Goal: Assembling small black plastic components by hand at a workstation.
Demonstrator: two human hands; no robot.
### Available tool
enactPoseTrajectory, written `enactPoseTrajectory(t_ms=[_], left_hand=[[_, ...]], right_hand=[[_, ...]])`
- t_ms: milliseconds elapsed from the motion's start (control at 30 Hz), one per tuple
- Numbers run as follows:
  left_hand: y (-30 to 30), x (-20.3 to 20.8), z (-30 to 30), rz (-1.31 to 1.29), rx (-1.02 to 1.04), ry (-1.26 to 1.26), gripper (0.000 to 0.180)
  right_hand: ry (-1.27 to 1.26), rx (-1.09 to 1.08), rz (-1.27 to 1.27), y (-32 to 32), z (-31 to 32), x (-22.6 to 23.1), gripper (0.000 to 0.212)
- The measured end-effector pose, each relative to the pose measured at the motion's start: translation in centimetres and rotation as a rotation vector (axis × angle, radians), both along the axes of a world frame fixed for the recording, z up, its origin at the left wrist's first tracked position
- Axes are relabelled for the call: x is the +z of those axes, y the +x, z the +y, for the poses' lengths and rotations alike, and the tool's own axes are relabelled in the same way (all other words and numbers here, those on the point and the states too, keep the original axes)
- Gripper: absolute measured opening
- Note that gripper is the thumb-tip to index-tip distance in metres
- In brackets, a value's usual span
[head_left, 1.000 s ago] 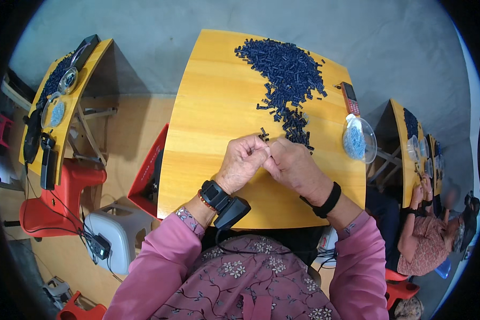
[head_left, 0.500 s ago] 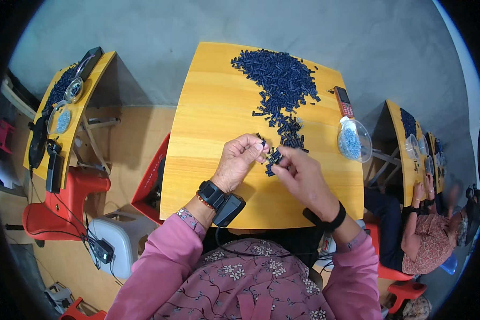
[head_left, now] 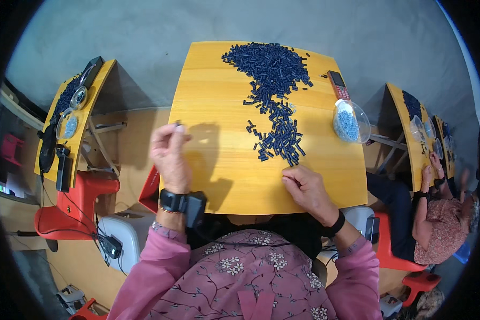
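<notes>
A heap of small dark blue tube-shaped pieces [head_left: 269, 66] covers the far middle of the yellow table [head_left: 208, 90]. A looser cluster of the same pieces [head_left: 280, 136] trails from it toward me. My left hand [head_left: 170, 157] is raised over the table's left edge, thumb and fingers pinched, with a small dark piece at the fingertips. It is well apart from the heap. My right hand [head_left: 309, 192] is closed just in front of the cluster's near end. Its fingers are curled under, so whatever they hold is hidden.
On the table's right are a clear plastic bowl [head_left: 361, 121] of light blue bits and a red keypad phone [head_left: 338, 85]. A red bin [head_left: 150, 192] stands by the left edge. Other tables flank mine; a person [head_left: 445, 229] works at the right. Left are red [head_left: 72, 208] and white stools [head_left: 117, 234].
My left hand has moved left, away from the right hand. My right hand has moved slightly down and right; pieces previously between the hands now lie in the near cluster.
</notes>
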State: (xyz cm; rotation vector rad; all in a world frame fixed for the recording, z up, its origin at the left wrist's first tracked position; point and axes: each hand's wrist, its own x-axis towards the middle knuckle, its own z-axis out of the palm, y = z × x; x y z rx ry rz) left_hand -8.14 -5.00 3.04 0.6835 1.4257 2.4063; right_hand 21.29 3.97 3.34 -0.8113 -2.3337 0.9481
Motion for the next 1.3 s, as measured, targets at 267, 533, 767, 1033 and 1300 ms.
enactPoseTrajectory(t_ms=[267,533,767,1033,1300], left_hand=[[-8.4,-7.2,-12.7,-0.116,0.373,-0.241,0.022],[-7.4,-7.0,-11.4,0.124,0.417,-0.39,0.03],[1.9,-1.1,-1.7,0.546,-0.282,-0.49,0.006],[6.5,-1.4,4.4,0.869,-0.336,-0.631,0.015],[6.8,-2.1,5.5,0.712,-0.214,-0.567,0.018]], right_hand=[[0.038,-0.025,0.044,0.0,-0.3,-0.9,0.009],[0.055,-0.01,0.076,0.0,-0.1,-0.8,0.009],[0.128,-0.04,0.095,0.2,-0.4,-1.1,0.01],[0.124,-0.061,0.145,0.1,-0.4,-1.3,0.012],[0.082,-0.05,0.171,0.3,-0.1,-0.9,0.012]])
